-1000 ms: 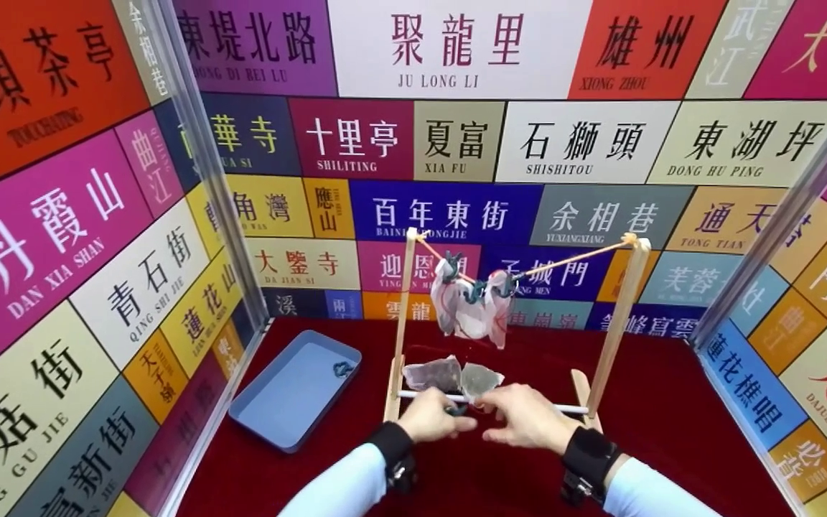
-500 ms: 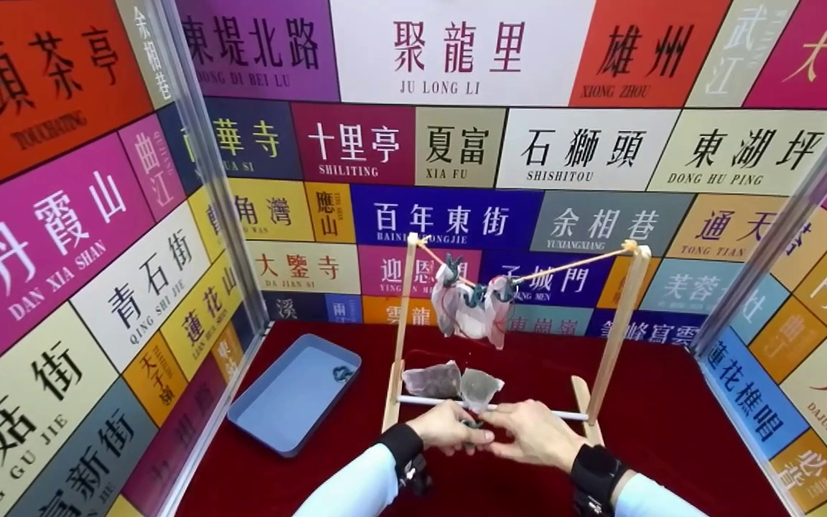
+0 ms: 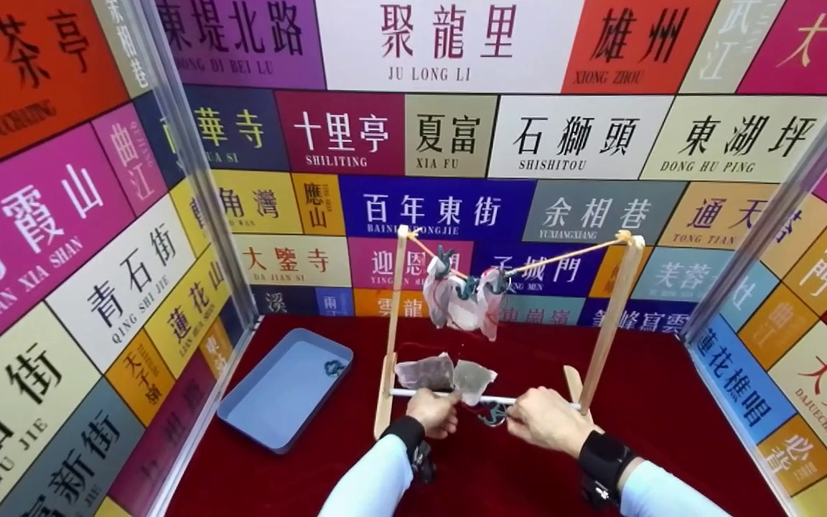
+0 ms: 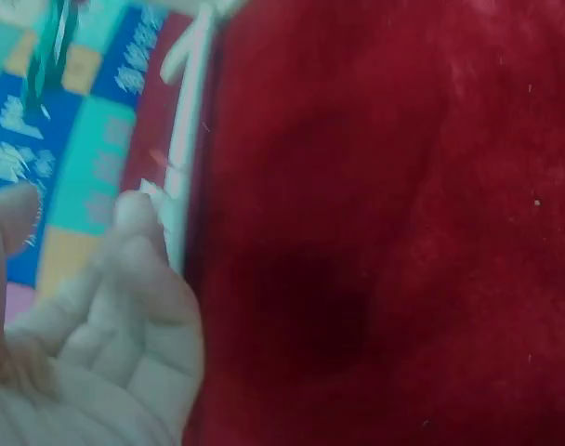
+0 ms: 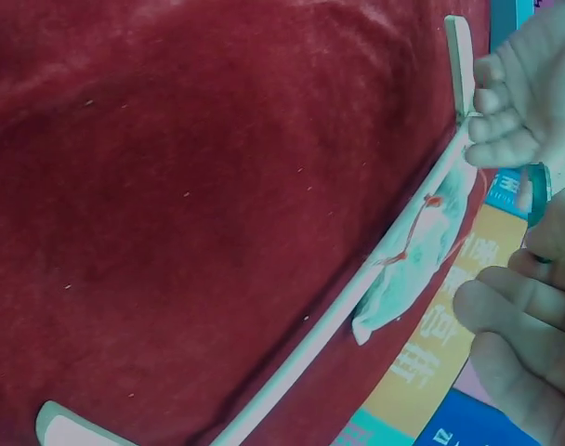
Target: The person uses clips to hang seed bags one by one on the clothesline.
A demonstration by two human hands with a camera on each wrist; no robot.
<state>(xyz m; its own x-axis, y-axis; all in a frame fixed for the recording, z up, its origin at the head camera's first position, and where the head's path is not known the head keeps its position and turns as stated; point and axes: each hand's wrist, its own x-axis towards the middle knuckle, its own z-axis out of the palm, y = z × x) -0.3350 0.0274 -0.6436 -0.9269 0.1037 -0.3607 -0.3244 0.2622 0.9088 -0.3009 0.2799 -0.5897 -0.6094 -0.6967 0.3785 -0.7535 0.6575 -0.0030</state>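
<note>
My right hand [image 3: 550,421] pinches a dark green clip [image 3: 492,413] at its fingertips, just in front of the rack's low white bar [image 3: 403,393]. In the right wrist view the right hand [image 5: 529,325] partly hides the clip [image 5: 540,190]. My left hand [image 3: 433,415] is apart from it, beside a pale grey pouch [image 3: 474,380]; in the left wrist view the left hand [image 4: 106,316] has thumb and fingers apart with nothing between them. A second pale pouch [image 3: 424,373] lies to the left. Whether the left fingertips touch the pouch is unclear.
On the wooden rack's sagging string [image 3: 564,257], several white pouches [image 3: 464,312] with red cords hang from green clips. A blue tray [image 3: 277,402] with a green clip [image 3: 334,368] inside stands left, on red cloth [image 3: 313,467]. Wooden posts [image 3: 611,327] rise either side.
My hands were together around the clip half a second ago. Now they are apart: the right has moved right with the clip, the left has moved up toward the pouches.
</note>
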